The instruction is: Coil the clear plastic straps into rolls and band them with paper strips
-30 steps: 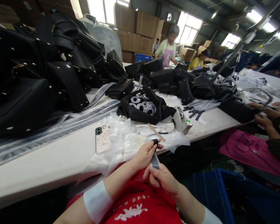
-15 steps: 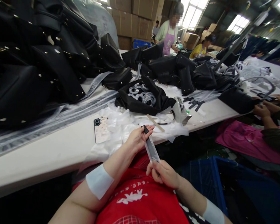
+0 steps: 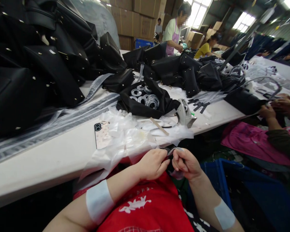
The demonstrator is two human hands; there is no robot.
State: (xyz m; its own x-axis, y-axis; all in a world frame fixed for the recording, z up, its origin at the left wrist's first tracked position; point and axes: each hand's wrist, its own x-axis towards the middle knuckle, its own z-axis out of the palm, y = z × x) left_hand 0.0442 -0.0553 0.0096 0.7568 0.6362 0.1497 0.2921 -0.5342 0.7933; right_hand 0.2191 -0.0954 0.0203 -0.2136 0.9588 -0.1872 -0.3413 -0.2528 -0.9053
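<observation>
In front of my red apron, at the table's near edge, my left hand (image 3: 155,163) is closed with its back turned up. My right hand (image 3: 186,164), also closed, is raised just to its right. A short dark strap in translucent plastic film (image 3: 173,150) spans the small gap between them and looks bent. Both hands grip it, though my fingers hide most of its length. Crumpled white film sheets (image 3: 125,132) lie on the table just beyond my left hand. A grey tape dispenser (image 3: 184,112) stands past my right hand.
Black bags (image 3: 62,54) are heaped at the left and back. A black cloth holder (image 3: 125,104) contains clear rolls. A phone (image 3: 101,135) lies on the white table (image 3: 60,151). A blue crate (image 3: 222,183) is low right. A co-worker's hands (image 3: 268,112) work at far right.
My left hand has turned over from palm up and moved down to the right. My right hand has risen beside it. The strap, stretched straight before, is now bent and mostly covered.
</observation>
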